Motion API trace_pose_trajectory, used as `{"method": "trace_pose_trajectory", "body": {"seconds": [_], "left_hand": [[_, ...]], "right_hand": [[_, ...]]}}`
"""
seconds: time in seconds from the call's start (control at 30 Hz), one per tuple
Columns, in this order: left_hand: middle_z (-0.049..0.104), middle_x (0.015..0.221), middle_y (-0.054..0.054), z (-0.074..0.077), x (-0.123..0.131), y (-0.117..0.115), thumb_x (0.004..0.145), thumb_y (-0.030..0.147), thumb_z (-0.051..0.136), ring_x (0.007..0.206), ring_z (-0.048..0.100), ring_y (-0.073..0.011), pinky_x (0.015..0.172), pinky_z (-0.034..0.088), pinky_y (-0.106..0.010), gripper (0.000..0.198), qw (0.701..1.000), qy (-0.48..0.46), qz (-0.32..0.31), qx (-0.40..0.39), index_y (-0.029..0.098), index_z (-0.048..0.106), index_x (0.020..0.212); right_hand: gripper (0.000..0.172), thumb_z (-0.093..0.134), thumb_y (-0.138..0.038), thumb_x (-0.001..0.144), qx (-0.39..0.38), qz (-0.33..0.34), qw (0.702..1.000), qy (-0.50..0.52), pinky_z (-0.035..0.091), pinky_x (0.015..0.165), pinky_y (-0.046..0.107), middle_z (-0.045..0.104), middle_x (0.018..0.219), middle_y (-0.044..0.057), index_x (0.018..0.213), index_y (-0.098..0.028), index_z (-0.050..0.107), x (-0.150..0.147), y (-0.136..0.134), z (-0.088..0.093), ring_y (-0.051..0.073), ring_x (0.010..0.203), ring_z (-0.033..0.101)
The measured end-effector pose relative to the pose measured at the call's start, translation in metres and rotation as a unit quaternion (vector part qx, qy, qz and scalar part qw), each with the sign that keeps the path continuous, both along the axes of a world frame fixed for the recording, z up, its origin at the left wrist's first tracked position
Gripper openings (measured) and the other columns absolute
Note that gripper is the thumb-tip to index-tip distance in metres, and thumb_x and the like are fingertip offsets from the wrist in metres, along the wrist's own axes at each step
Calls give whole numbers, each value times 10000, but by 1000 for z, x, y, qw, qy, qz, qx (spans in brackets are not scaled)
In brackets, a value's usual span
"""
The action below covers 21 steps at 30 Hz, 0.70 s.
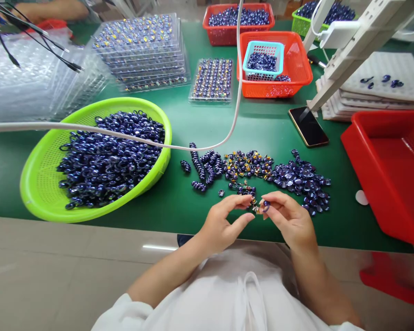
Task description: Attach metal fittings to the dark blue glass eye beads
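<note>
A: Any writing or brand to read in the head view?

B: None legible; the dark phone (308,126) on the green worktop (179,202) has a blank screen.

A: Count the containers.

B: One lime-green round plastic basket (37,184) heaped with glossy dark-blue parts, three red mesh baskets (296,73), one small turquoise basket (264,48) inside the nearest of them, one green basket at the far right corner, and a red plastic tray (382,174) at the right. The loose parts are too many to count; they lie in three patches: dark-blue loops (203,165), mixed gold-and-blue pieces (246,165), flat blue shells (301,179).

A: And the hands?

B: The left hand (224,220) pinches a small gold-coloured metal piece (255,209) between thumb and forefinger. The right hand (288,216) grips a small dark-blue ring part (266,204) at its fingertips, just beside the gold piece, above the worktop's near edge.

A: Its axis?

B: Too small to tell.
</note>
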<state>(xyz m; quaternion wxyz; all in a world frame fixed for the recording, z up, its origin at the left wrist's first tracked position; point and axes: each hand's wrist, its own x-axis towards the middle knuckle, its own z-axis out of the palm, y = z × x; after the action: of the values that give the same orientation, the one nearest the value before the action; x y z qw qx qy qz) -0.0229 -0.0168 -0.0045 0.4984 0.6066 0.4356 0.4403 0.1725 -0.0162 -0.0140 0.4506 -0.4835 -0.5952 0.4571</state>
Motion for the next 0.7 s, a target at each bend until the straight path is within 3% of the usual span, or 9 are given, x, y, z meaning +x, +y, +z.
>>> {"method": "trace_pose_trajectory", "body": {"seconds": [0.1,0.27,0.57,0.7], "left_hand": [[755,1072,-117,-2,8,-2,844,231,736,960,718,-214,889,593,-358,330,980,-140,-29,-141,161,700,1165],[781,965,-65,1,10,-2,774,211,806,890,714,-176,868,578,-307,243,945,-237,-3,-225,171,770,1011],[768,835,-59,5,7,-2,764,297,815,735,684,-140,728,561,-253,191,948,-196,21,-249,139,765,857],[750,799,-50,7,4,0,759,327,809,729,667,-137,711,537,-240,216,950,-162,9,-268,133,750,835]], "right_hand": [[151,644,-228,924,9,-17,998,65,580,731,273,687,998,15,1061,-284,677,-10,-6,2,156,854,676],[206,652,-169,916,48,-17,996,78,512,798,318,668,959,23,1073,-298,684,-16,-7,0,181,937,603],[231,607,-152,928,29,3,999,18,481,742,320,618,970,19,1096,-307,640,-11,-13,-5,161,818,553],[424,621,-122,877,76,57,993,-73,520,837,364,582,1157,56,1253,-308,559,-7,-12,-2,202,980,588]]}}
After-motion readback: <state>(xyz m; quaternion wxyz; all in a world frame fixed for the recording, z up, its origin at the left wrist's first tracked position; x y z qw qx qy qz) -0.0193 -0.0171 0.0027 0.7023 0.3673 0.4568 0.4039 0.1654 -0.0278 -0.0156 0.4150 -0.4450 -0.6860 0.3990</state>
